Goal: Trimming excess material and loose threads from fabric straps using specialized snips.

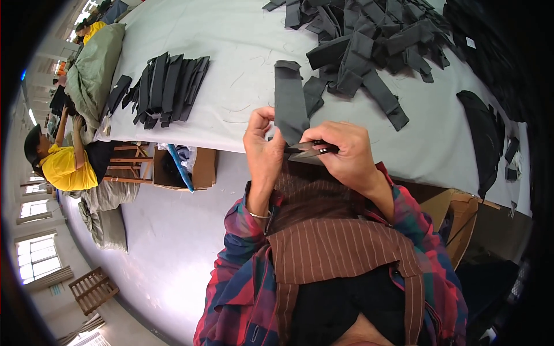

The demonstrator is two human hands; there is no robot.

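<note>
My left hand [262,144] pinches the lower end of a dark grey fabric strip [289,101] that stands up in front of me over the table edge. My right hand [343,153] grips small black thread snips [309,150], their blades pointing left at the bottom of the strip, close to my left fingers. A loose heap of the same grey strips [369,40] lies on the pale table [242,40] beyond my right hand. A neat row of stacked black strips [167,86] lies to the left.
A cardboard box [193,167] and a wooden stool [130,164] stand under the table at the left. A person in a yellow shirt [66,167] sits further left beside stuffed sacks [95,69]. Black bags [485,132] lie at the table's right end. A wooden crate [92,288] stands on the floor.
</note>
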